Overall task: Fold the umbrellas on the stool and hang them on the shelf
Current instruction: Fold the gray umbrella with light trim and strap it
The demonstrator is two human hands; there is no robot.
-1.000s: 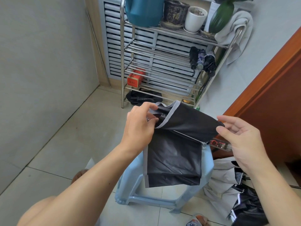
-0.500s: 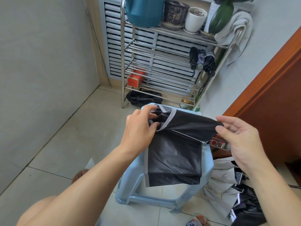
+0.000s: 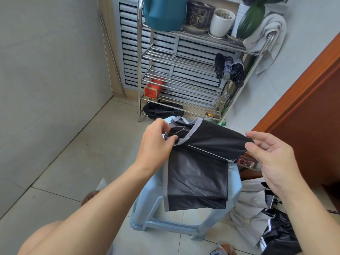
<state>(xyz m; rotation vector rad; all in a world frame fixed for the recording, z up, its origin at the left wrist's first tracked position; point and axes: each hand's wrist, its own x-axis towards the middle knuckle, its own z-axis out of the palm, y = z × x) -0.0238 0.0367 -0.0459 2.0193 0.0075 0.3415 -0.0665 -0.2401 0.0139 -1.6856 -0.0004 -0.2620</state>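
Over the blue stool [image 3: 235,183], the left hand [image 3: 154,144] pinches the black umbrella [image 3: 206,142]'s grey-trimmed pleats while the right hand [image 3: 272,155] pinches its right end between thumb and forefinger, so either light grip slipping could let the gathered folds spring loose.

A black umbrella [image 3: 198,162] with grey trim hangs half-gathered over the pale blue stool [image 3: 233,183], its canopy drooping in flat folds. Three folded umbrellas [image 3: 229,69] hang from the metal shelf [image 3: 176,57]; another grey-and-black umbrella [image 3: 257,208] lies on the floor beside the stool.
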